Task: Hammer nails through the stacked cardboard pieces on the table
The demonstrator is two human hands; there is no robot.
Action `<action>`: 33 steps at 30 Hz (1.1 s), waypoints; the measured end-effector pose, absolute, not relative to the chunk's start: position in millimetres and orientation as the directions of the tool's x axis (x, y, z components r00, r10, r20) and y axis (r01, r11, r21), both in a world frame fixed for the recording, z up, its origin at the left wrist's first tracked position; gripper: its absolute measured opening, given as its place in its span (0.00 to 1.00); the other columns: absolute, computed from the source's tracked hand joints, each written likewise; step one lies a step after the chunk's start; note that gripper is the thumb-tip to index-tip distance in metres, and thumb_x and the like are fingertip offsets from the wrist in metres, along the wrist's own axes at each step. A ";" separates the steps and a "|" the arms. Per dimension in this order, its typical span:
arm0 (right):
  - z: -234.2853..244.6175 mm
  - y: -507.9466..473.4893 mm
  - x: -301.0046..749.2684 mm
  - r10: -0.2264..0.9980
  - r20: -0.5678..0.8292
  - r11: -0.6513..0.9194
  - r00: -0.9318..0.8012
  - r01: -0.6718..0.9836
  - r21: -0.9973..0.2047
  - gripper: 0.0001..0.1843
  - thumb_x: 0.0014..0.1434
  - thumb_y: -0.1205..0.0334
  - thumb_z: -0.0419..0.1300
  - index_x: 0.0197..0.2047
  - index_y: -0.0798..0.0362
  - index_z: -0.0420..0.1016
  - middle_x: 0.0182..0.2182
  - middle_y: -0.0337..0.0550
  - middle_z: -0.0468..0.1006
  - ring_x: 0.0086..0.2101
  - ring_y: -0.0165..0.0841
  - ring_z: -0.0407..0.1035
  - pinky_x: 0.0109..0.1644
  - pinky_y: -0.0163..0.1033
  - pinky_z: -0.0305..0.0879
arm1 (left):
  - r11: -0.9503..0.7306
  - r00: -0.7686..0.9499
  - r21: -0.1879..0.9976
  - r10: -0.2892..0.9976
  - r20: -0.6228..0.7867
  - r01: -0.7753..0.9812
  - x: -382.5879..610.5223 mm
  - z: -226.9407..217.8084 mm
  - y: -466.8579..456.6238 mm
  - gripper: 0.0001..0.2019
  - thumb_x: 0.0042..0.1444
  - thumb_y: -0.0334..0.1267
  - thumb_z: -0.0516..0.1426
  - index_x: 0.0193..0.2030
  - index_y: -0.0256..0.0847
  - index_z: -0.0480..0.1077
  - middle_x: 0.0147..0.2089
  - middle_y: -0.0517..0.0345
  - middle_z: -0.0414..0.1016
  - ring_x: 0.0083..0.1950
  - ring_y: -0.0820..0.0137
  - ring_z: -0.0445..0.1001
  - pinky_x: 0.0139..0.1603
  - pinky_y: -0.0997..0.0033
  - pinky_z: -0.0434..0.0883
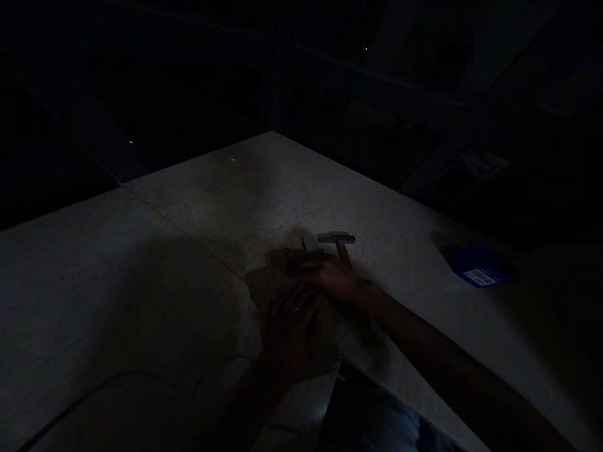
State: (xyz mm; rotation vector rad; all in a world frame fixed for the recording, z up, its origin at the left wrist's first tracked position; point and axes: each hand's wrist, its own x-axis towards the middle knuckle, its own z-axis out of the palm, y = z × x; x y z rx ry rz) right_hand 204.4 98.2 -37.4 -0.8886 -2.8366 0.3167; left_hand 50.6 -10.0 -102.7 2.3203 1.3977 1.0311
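On dim table (301,182), left hand (288,336) and right hand (332,276) lie over brown piece (257,285); cannot tell if gripping. Hammer (336,238) partly under right wrist.

Blue labelled container (485,267) at right, dark glossy panel (372,414), thin cord (127,375)

On the pale flat tabletop (367,201), the wooden-handled metal hammer (343,252) lies to the right of the flat brown piece (258,284). Farther right is the blue labelled box (483,263); at left, the thin dark cable (117,378); nearest, the black rectangular panel (367,414).
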 end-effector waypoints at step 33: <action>-41.9 149.4 208.3 0.992 -0.063 0.080 -0.112 0.920 -0.384 0.19 0.71 0.57 0.51 0.44 0.56 0.82 0.41 0.51 0.84 0.40 0.37 0.78 0.42 0.35 0.63 | -0.511 0.305 0.540 0.851 0.428 0.669 49.2 -102.5 -9.8 0.17 0.66 0.36 0.52 0.59 0.44 0.72 0.65 0.53 0.72 0.67 0.58 0.67 0.66 0.49 0.62</action>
